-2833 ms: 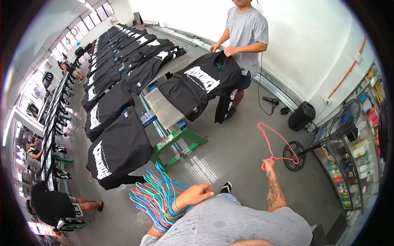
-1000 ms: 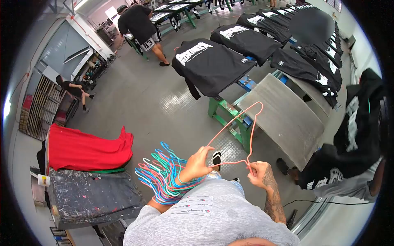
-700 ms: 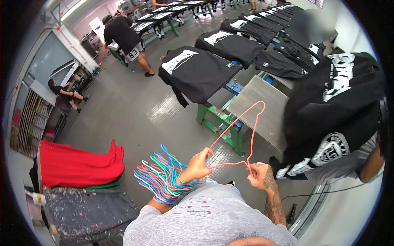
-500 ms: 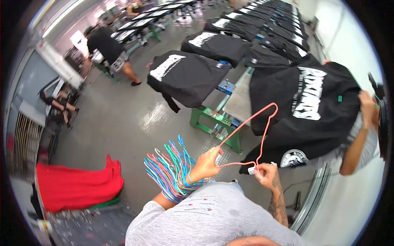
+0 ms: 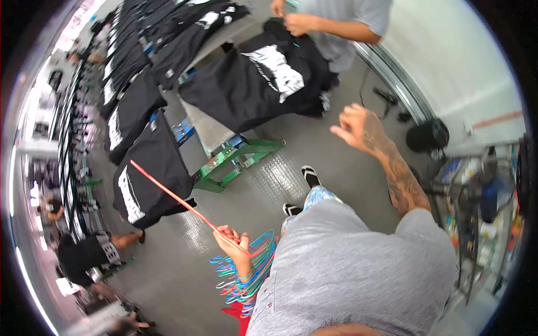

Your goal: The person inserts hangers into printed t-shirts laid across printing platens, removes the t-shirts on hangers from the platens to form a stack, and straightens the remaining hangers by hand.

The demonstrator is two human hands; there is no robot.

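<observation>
My left hand [image 5: 233, 246] is closed around a coral-red hanger [image 5: 175, 197], seen nearly edge-on and pointing up and left. Around my left wrist and forearm hangs a bunch of blue, green and red hangers [image 5: 238, 280]. My right hand [image 5: 356, 126] is raised apart from everything, thumb out and fingers loosely curled, with nothing visible in it. Beyond it, a black sweatshirt [image 5: 224, 92] with a white print is gathered at the neck by a co-worker's hands [image 5: 297, 23].
More printed black garments [image 5: 159, 173] lie on platens along the press at left. A green metal frame [image 5: 241, 162] stands ahead. On the right are a black cylinder [image 5: 427, 135] and cluttered shelves [image 5: 482, 224]. A person in black [image 5: 81, 255] is at far left.
My view has turned right. My right hand has let go of the hanger and moved away from it. The left hand keeps it. The co-worker has gathered up the sweatshirt.
</observation>
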